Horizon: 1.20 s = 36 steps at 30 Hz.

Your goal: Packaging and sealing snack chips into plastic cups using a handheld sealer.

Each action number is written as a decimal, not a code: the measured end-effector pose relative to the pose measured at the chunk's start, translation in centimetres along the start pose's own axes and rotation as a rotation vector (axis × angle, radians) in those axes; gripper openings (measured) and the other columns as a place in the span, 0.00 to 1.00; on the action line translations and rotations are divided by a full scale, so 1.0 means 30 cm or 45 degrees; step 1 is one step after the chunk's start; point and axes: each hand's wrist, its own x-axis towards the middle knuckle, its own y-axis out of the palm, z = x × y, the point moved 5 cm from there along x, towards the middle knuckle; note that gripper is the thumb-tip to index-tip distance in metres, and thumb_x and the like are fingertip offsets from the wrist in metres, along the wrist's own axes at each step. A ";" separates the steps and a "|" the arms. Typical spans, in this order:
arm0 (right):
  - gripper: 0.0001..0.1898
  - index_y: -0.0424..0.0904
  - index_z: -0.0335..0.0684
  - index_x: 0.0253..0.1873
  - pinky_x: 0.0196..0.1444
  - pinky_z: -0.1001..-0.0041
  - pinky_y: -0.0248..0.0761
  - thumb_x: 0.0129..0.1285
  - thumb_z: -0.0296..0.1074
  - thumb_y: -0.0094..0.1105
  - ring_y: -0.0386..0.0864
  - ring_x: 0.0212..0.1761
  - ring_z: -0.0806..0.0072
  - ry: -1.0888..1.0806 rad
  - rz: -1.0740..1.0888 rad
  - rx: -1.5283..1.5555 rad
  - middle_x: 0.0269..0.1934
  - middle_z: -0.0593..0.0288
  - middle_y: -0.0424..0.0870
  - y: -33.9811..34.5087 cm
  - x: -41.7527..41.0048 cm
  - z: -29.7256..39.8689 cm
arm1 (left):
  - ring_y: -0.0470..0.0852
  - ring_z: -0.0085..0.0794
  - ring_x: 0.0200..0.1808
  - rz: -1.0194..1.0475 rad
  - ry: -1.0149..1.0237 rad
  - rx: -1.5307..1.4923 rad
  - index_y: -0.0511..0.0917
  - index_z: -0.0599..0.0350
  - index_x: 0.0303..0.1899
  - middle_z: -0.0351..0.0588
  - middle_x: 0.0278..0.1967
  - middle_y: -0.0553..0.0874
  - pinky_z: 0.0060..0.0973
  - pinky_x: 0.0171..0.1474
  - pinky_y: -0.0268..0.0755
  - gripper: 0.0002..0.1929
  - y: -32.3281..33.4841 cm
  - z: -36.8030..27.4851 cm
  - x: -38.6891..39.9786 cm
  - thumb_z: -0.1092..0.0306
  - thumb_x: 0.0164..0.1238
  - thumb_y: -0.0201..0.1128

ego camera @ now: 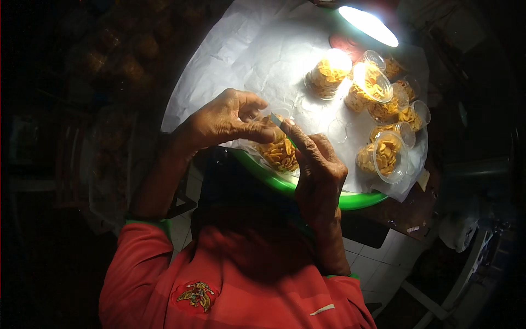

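A clear plastic cup of yellow-brown chips (281, 155) is between my hands, near the front rim of a green tray (361, 201) lined with white paper (242, 53). My left hand (226, 119) is over the cup's upper part, thumb and fingers curled, with the fingertips partly hidden. Whether it grips the cup is unclear. My right hand (318, 160) holds a small knife (276, 119), its index finger stretched along it. The pale blade points at the cup's top, and a bit of green shows below the finger.
Several clear cups of chips (386, 158) crowd the tray's right side, some tipped over. One cup (328, 76) stands farther back, beneath a bright lamp (368, 26). A clear round lid (337, 130) appears to lie on the paper. Bagged goods (131, 66) sit in the dark at left.
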 end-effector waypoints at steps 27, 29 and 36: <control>0.19 0.83 0.36 0.61 0.52 0.66 0.75 0.67 0.19 0.58 0.84 0.46 0.62 0.192 0.008 0.173 0.47 0.46 0.86 -0.042 -0.045 -0.051 | 0.84 0.41 0.54 0.030 0.775 0.608 0.69 0.67 0.70 0.58 0.60 0.80 0.33 0.57 0.79 0.51 0.069 -0.113 -0.052 0.63 0.39 0.83; 0.18 0.83 0.35 0.61 0.53 0.67 0.74 0.68 0.20 0.57 0.84 0.47 0.63 0.183 -0.006 0.216 0.47 0.47 0.87 -0.042 -0.045 -0.061 | 0.84 0.40 0.54 0.030 0.680 0.548 0.68 0.68 0.70 0.58 0.59 0.81 0.33 0.56 0.80 0.51 0.078 -0.103 -0.055 0.63 0.40 0.84; 0.18 0.83 0.35 0.62 0.54 0.67 0.75 0.68 0.20 0.57 0.84 0.48 0.63 0.201 0.017 0.201 0.47 0.47 0.87 -0.041 -0.052 -0.067 | 0.82 0.50 0.57 -0.312 0.327 0.555 0.71 0.72 0.64 0.64 0.52 0.82 0.36 0.62 0.74 0.46 0.085 -0.122 -0.064 0.54 0.46 0.84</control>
